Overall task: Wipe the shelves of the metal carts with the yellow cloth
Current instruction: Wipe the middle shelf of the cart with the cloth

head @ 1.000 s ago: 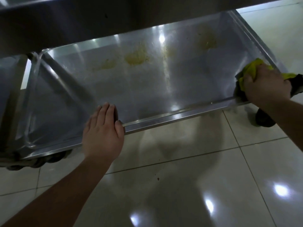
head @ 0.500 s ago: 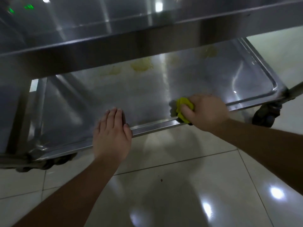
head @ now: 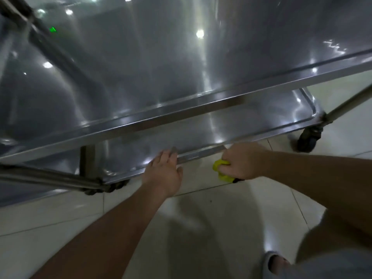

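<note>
A steel cart fills the upper view: its upper shelf [head: 161,67] spreads wide, and the bottom shelf [head: 251,121] shows beneath it. My left hand [head: 164,173] rests on the front rim of the bottom shelf, fingers laid over the edge. My right hand [head: 244,162] grips the bunched yellow cloth [head: 220,170] just in front of that rim, off the shelf and above the floor tiles.
A black caster wheel [head: 308,139] stands at the cart's right front corner, with a slanted steel leg [head: 350,103] above it. Another caster [head: 106,187] sits at the left. Pale glossy floor tiles [head: 201,228] lie below. My slippered foot [head: 275,262] is at lower right.
My right hand slid the cloth leftward along the bottom shelf's front edge, then pulled it off the rim toward me. The view rose, so the upper shelf now dominates. My left hand stayed on the rim.
</note>
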A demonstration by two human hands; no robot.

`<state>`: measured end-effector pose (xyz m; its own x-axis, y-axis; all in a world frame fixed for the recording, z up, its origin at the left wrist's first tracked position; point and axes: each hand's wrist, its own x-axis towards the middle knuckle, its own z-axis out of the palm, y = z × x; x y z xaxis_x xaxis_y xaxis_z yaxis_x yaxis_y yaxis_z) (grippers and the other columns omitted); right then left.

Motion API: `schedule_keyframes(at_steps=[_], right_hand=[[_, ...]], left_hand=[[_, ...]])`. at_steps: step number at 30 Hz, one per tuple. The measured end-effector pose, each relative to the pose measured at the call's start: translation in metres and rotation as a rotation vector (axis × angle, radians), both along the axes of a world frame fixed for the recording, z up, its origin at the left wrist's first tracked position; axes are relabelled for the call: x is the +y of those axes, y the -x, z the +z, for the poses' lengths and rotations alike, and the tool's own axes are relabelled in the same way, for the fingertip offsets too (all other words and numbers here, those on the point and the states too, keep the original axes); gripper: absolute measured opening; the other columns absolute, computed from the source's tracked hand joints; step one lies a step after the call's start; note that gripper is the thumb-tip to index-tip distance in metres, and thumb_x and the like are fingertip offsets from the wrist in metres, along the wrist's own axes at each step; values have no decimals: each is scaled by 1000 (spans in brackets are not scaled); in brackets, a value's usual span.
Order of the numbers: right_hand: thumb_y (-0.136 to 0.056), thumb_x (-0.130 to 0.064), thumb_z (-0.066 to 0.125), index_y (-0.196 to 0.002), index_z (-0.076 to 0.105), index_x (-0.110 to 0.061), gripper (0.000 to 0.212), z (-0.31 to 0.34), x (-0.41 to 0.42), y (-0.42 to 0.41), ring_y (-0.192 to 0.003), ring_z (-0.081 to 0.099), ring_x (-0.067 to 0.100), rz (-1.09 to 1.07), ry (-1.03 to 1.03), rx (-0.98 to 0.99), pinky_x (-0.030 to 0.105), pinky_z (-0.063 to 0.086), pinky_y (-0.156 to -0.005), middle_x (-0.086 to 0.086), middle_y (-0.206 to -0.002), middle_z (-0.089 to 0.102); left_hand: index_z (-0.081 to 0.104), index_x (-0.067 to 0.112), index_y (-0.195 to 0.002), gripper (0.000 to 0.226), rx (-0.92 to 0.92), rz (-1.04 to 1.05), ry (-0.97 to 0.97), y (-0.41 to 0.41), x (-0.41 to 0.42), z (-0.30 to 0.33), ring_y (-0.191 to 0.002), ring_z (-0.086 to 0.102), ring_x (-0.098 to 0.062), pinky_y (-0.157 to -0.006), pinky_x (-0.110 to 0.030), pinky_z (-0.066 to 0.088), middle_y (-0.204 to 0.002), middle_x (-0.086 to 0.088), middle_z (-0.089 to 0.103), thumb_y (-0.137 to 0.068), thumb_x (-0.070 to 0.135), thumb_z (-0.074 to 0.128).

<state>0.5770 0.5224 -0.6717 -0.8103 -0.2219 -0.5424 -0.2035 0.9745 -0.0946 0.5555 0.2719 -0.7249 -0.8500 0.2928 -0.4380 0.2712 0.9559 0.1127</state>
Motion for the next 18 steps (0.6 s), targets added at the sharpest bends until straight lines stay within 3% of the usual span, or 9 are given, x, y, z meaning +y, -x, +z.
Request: schedule_keyframes(at_steps=[4,13,18], right_hand=[[-96,-66,37,-77,64,-20,56,69,-10,-27,-85,61,23,-273,106,-90,37,54,-82,0,-84,63],[-96,-54,43,-77,63,-15,48,261,-14,-96,-82,65,28,-780,305,-229,37,54,-79,6,-81,66],[-107,-48,32,-88,55,-14,46,391,8,-135,-85,61,29,-749,287,-247,39,53,-78,9,-87,61]], left_hand=[[19,22,-164,63,-135,-2,20,-25,-5,74,-159,12,-22,-126,-43,17,-173,-1,14,-108,46,33],[28,21,-162,59,-261,-32,-26,-85,11,301,-153,28,-23,-121,-40,30,-168,-3,27,-108,45,34],[33,21,-159,55,-260,-29,-23,-106,47,438,-145,39,-25,-115,-42,37,-163,-3,36,-108,42,36]])
